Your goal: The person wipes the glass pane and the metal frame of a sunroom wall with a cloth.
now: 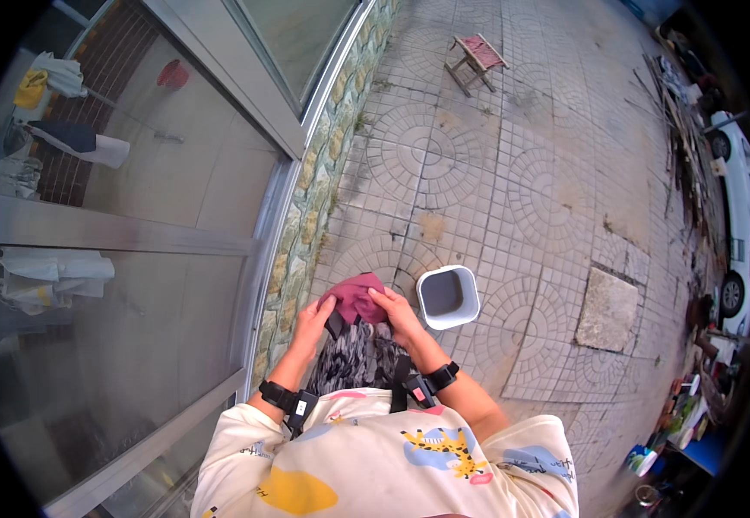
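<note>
A maroon cloth (356, 296) with a dark grey part at its lower left is held up between my two hands, in front of my patterned trousers. My left hand (313, 322) pinches its left edge, thumb on top. At the right edge, my right hand (395, 312) grips the fabric between thumb and fingers. Just to the right of that hand, on the paving, stands a white plastic bucket (470, 304) with greyish water (443, 291) in it. The fingers behind the cloth are hidden.
Sliding glass doors (154, 259) and a stone-faced base wall (297, 239) run along my left. A folding stool (480, 53) stands farther ahead on the tiled paving (426, 162). To the right are a square slab (608, 309), piled sticks (676, 142) and a white car (739, 226).
</note>
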{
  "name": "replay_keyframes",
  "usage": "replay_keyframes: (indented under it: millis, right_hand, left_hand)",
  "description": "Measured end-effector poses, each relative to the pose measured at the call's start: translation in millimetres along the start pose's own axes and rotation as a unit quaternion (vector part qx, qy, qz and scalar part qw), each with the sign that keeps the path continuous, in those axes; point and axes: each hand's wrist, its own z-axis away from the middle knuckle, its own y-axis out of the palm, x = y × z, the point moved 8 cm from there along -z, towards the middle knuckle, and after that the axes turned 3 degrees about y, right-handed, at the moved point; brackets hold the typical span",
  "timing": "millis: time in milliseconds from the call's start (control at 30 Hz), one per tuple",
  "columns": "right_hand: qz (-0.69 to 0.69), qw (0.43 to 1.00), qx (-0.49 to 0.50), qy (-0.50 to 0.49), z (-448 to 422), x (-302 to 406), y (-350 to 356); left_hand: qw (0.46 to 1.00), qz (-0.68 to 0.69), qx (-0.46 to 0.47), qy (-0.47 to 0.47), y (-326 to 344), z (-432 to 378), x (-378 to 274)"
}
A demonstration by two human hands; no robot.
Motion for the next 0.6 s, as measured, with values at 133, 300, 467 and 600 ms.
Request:
replay_keyframes:
  millis: [133, 300, 467, 600]
  right_hand:
    - [-0.003, 0.997, -0.053, -0.053, -28.1, 44.0, -29.0]
    - [0.009, 0.995, -0.065, -0.080, -59.6, 137.0, -30.0]
    - [0.048, 0.995, -0.052, -0.072, -85.5, 209.5, -3.2]
    - [-0.080, 0.990, -0.094, -0.069, -116.2, 239.5, -16.9]
  left_hand:
    - [0.995, -0.080, 0.056, 0.015, 32.8, -62.1, -38.3]
    - [0.975, -0.163, 0.087, 0.127, 58.9, -146.7, -86.8]
    - [0.897, -0.368, 0.132, 0.206, 115.7, -201.8, -176.8]
    - [0.777, -0.470, 0.299, 0.295, 176.0, -236.2, -202.8]
